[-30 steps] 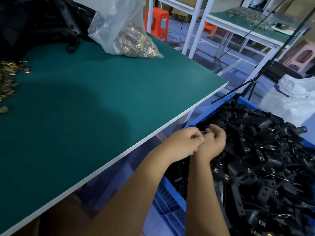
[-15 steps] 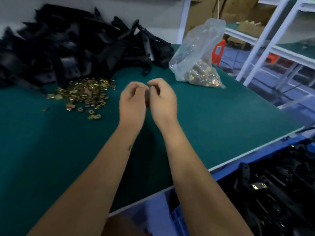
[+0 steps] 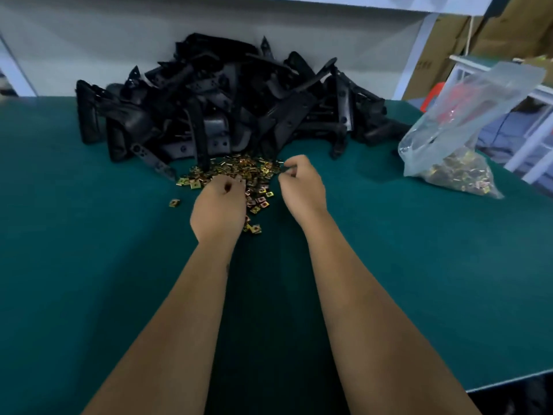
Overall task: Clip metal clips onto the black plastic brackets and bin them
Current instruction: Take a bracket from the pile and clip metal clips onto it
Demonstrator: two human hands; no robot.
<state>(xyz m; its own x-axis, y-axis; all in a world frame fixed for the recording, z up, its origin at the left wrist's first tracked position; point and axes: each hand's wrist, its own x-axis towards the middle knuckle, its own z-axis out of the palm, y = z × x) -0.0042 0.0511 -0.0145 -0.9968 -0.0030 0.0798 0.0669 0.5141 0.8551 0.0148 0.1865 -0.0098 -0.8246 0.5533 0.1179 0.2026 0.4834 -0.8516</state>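
Hands reach into the loose metal clips (image 3: 239,172): left hand (image 3: 218,209) fingers curled among them, right hand (image 3: 302,187) curled, grasp unclear.

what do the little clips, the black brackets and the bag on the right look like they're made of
Clips: thin metal, seemingly with a yellowish plated finish, judging by the gold glints.
Brackets: moulded plastic, matte black with dull highlights.
Bag: clear, thin plastic film, creased and see-through, with more clips inside.

Two bare forearms, no sleeves, left hand (image 3: 218,209) and right hand (image 3: 302,187) without gloves, rings or watch
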